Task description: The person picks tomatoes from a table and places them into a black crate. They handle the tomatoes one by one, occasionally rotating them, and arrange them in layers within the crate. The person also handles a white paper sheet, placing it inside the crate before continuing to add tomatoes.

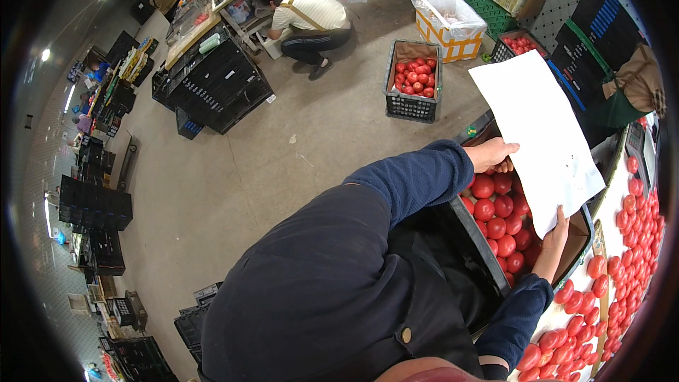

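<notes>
A large white sheet of paper (544,127) is held between my two hands over a black crate (475,246) filled with red tomatoes (503,206). My left hand (493,155) pinches the sheet's near-left edge, thumb on top. At its lower corner, my right hand (556,235) grips the paper, with the thumb lying on it and the other fingers partly hidden. Part of the crate and its tomatoes is covered by the sheet.
Loose tomatoes (576,325) lie across a table at right. Another tomato crate (414,110) stands on the floor, near a lined yellow-and-white box (453,42). Black crates (219,81) are stacked at left. A person in a striped top (311,10) squats by a bench.
</notes>
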